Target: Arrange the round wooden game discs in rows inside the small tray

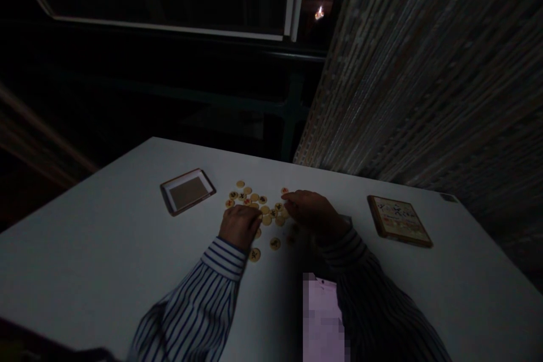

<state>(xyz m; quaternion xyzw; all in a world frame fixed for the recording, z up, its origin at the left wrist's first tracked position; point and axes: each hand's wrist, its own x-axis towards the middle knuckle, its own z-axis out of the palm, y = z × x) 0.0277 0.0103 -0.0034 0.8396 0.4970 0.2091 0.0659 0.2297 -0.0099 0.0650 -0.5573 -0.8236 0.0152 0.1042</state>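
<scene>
Round wooden pieces (267, 219) with black or red characters, some blank side up, lie spread in the middle of the white table (190, 271). My left hand (240, 226) rests at the left front of the pieces, palm down, fingers bent; what is under its fingertips is hidden. On the right side, my right hand (311, 211) reaches over the pieces, its fingertips close to a red-marked piece (284, 190). Its fingers are together, and the dark hides whether they hold anything. Two pieces, one of them black-marked (254, 254), lie nearer to me.
An open shallow box part (169, 203) lies at the left. At the right is a flat box with writing (399, 219). A phone (324, 317) with a lit screen lies near my right forearm. A string curtain (382, 68) hangs behind the table's right side.
</scene>
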